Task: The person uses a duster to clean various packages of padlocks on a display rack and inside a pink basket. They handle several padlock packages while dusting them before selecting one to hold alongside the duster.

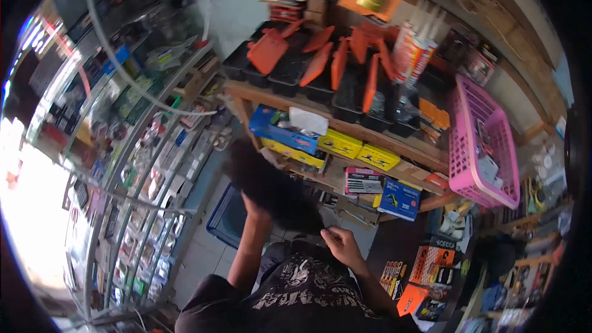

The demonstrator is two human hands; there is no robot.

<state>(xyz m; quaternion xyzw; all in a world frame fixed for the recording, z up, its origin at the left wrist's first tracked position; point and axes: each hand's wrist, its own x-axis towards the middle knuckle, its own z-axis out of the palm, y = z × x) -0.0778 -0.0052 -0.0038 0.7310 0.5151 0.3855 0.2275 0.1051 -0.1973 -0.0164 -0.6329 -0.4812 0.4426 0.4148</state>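
A long black duster-like bundle (271,188) hangs in front of me, blurred and soft at its edges. Its far end is broad, and it narrows toward my right hand (342,246), which is closed around the thin near end. My left hand (256,211) is against the underside of the bundle on the left, its fingers mostly hidden behind the dark shape. Below both hands is my dark printed shirt (308,290).
Ahead, a wooden shelf (283,91) carries black bins with orange lids (317,65). A pink basket (453,166) stands at its right end. Yellow boxes (339,143) and a blue box (399,199) sit lower. Glass display shelving (139,206) lines the left, near a blue bin (216,225).
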